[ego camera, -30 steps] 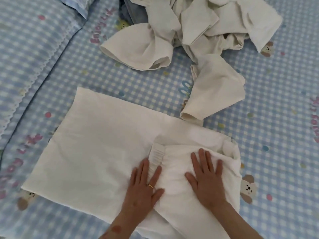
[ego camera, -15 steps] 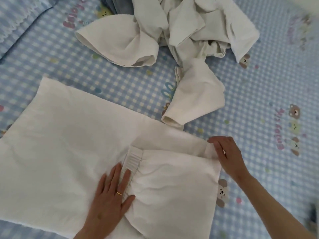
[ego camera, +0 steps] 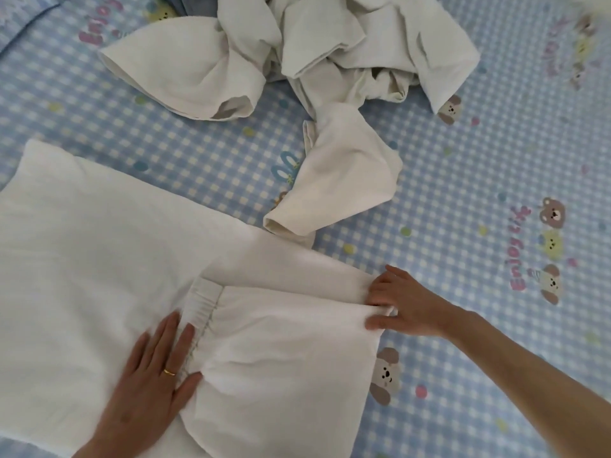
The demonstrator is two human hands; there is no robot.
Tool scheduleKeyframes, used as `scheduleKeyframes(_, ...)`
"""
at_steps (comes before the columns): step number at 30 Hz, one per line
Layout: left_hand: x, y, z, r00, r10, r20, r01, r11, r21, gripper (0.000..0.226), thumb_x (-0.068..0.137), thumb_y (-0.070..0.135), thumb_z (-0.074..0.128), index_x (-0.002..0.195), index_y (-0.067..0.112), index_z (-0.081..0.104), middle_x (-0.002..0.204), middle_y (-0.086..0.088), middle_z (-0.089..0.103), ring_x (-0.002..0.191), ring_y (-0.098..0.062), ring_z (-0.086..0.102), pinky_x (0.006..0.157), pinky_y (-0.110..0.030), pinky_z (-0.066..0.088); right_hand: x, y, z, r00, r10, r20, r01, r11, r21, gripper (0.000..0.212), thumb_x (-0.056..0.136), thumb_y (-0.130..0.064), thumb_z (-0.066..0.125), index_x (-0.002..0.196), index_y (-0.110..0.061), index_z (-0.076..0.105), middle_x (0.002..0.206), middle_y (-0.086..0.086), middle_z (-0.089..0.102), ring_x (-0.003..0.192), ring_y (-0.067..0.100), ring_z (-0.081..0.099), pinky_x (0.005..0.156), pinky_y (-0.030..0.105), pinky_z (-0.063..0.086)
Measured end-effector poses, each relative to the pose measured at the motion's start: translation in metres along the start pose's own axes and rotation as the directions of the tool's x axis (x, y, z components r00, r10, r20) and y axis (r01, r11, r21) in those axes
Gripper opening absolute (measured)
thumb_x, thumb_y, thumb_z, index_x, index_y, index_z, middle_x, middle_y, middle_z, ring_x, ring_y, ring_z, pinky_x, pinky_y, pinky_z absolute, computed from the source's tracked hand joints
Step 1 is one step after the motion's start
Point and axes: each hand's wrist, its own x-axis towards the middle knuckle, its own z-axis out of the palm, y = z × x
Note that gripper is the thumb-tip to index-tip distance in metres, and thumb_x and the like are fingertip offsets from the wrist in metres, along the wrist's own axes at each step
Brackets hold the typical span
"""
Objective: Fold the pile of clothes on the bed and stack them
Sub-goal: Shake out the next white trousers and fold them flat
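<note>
A white garment (ego camera: 109, 259) lies spread flat on the bed (ego camera: 463, 180), filling the lower left of the view, with one part folded back over itself so that a gathered elastic band (ego camera: 201, 304) shows near its middle. The left hand (ego camera: 148, 388) lies flat on the cloth just beside that band, fingers straight and slightly spread, pressing down; a gold ring (ego camera: 169, 372) sits on one finger. The right hand (ego camera: 401, 304) is at the garment's right edge, where its fingers and thumb pinch the folded layers of fabric together. Beyond the garment, toward the top of the view, a rumpled pile of clothes (ego camera: 330, 51) lies unfolded, mostly cream and white pieces, with one sleeve-like end (ego camera: 334, 180) trailing down until it nearly touches the spread garment. A bit of blue-grey cloth (ego camera: 195, 4) peeks out at the pile's top left. The bed sheet is blue-and-white check printed with cartoon bears and the words "Enjoy Life".
</note>
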Motion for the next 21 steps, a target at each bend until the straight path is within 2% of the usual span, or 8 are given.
scheduleKeyframes(3,0.001,0.002,-0.005,1.0,-0.009,0.014,0.009,1.0,0.004,0.07,0.094,0.056,0.023,0.15,0.015,0.017,0.155,-0.016,0.022,0.14,-0.026,0.029,0.113,-0.048,0.025,0.003,0.015,0.004,0.994,0.052,-0.099,-0.037,0.987,0.155,0.04,0.081,-0.069,0.048,0.061,-0.035,0.05,0.068,-0.019,0.05,0.089,-0.004,0.041,0.089,0.021,0.027)
scheduleKeyframes(5,0.001,0.001,-0.003,0.999,-0.021,0.031,0.02,1.0,0.02,0.071,0.094,0.057,0.022,0.151,0.014,0.016,0.155,-0.016,0.022,0.14,-0.026,0.028,0.114,-0.047,0.024,0.006,0.022,0.014,0.982,0.158,-0.101,-0.137,0.973,0.187,0.046,0.08,-0.071,0.049,0.065,-0.029,0.06,0.074,-0.016,0.055,0.092,-0.001,0.043,0.093,0.026,0.029)
scheduleKeyframes(8,0.002,0.002,-0.004,0.998,-0.03,0.052,0.028,0.999,0.033,0.071,0.094,0.057,0.022,0.151,0.014,0.016,0.156,-0.015,0.02,0.142,-0.026,0.026,0.114,-0.047,0.023,0.013,0.007,0.023,0.964,0.226,-0.142,-0.231,0.973,-0.016,0.061,0.083,-0.071,0.032,0.075,-0.021,0.067,0.084,-0.01,0.061,0.099,0.01,0.045,0.101,0.033,0.029)
scheduleKeyframes(9,0.001,0.002,-0.004,0.997,-0.043,0.061,0.04,0.998,0.039,0.071,0.094,0.057,0.022,0.151,0.014,0.016,0.157,-0.014,0.019,0.142,-0.025,0.025,0.115,-0.047,0.022,0.013,-0.005,0.025,0.926,0.28,-0.252,-0.299,0.953,-0.043,0.063,0.087,-0.069,0.029,0.079,-0.02,0.068,0.089,-0.009,0.062,0.103,0.013,0.047,0.102,0.034,0.03)
scheduleKeyframes(12,-0.001,0.007,-0.007,0.993,-0.085,0.077,0.084,0.996,0.017,0.071,0.094,0.056,0.023,0.151,0.015,0.015,0.157,-0.013,0.017,0.143,-0.025,0.023,0.116,-0.046,0.02,0.008,-0.065,0.039,0.656,0.369,-0.659,-0.384,0.914,0.13,0.046,0.096,-0.051,0.032,0.109,-0.018,0.063,0.129,0.002,0.054,0.131,0.027,0.041,0.112,0.042,0.023)
scheduleKeyframes(14,0.0,0.008,-0.006,0.991,-0.096,0.089,0.094,0.995,0.026,0.071,0.094,0.056,0.023,0.151,0.015,0.015,0.157,-0.013,0.017,0.143,-0.025,0.023,0.116,-0.046,0.019,0.016,-0.12,0.063,0.761,0.191,-0.62,-0.208,0.977,0.046,0.05,0.098,-0.051,0.028,0.138,-0.025,0.044,0.153,0.003,0.031,0.144,0.028,0.022,0.116,0.049,0.011)
scheduleKeyframes(16,-0.001,0.009,-0.01,0.988,-0.098,0.117,0.097,0.995,0.013,0.071,0.094,0.057,0.023,0.151,0.014,0.015,0.157,-0.012,0.017,0.143,-0.024,0.024,0.116,-0.045,0.02,0.026,-0.159,0.093,0.883,0.057,-0.466,-0.112,0.99,-0.091,0.058,0.097,-0.056,0.027,0.148,-0.028,0.027,0.159,0.003,0.015,0.147,0.028,0.011,0.114,0.055,0.007)
scheduleKeyframes(21,0.001,0.013,-0.018,0.988,-0.086,0.125,0.087,0.996,0.0,0.07,0.095,0.055,0.021,0.151,0.014,0.016,0.157,-0.013,0.016,0.144,-0.024,0.023,0.115,-0.045,0.021,0.045,-0.157,0.112,0.945,0.174,-0.277,-0.227,0.959,-0.172,0.063,0.096,-0.056,0.029,0.15,-0.025,0.023,0.16,0.001,0.008,0.147,0.026,0.008,0.111,0.056,0.016)
